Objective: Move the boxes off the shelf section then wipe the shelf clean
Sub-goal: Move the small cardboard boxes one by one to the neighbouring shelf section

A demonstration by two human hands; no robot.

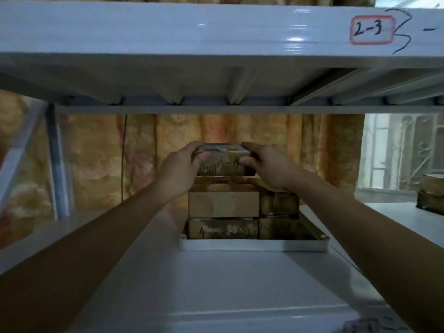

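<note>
Both arms are stretched out deep into the shelf [240, 284], and I've got the top box [224, 162] between my hands. My left hand [185, 164] wraps its left end, fingers curled over the top edge, thumb on the near face. My right hand [266, 164] mirrors that on the right end, fingers over the top, thumb pressing the front. So it's a two-handed hold, snug on the box, which sits at the top of the stack [223, 205] at the far end of the shelf. There's dark scrawl on its near face and a yellow patch on its lid; I can't read either. Below it, more cardboard boxes, piled in layers, with a second column just to the right. The stack stands in a shallow white tray [252, 246]. Above me runs the upper shelf beam, with a red-edged label [372, 30] reading 2-3 at far right. A patterned orange curtain [96, 164] hangs behind the rack. Bottom right, near me, a bit of dark cloth [360, 326] peeks in.
</note>
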